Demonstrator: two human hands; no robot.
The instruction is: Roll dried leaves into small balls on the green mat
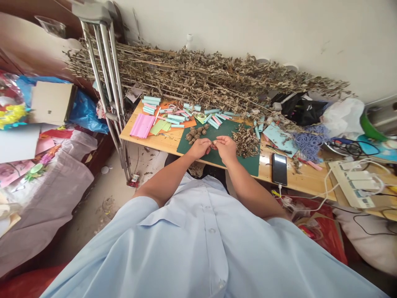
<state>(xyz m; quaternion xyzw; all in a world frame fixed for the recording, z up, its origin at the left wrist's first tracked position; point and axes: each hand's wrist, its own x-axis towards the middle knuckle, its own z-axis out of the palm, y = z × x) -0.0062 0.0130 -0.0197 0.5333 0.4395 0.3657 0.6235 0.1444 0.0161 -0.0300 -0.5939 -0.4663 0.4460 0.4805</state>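
Over a dark green cutting mat, my left hand and my right hand meet, fingertips pinched together. Whatever sits between the fingertips is too small to make out. Beyond my left hand lies a heap of round brown balls, which look like rolled dried leaves. To the right of my right hand is a loose pile of crumpled dried leaves. Several light blue and pink paper rolls lie along the mat's far edge.
Long bundles of dried leafy stalks lie along the wall. Metal crutches stand at the table's left end. Pink paper lies at left; a phone, blue-purple yarn and a power strip lie at right.
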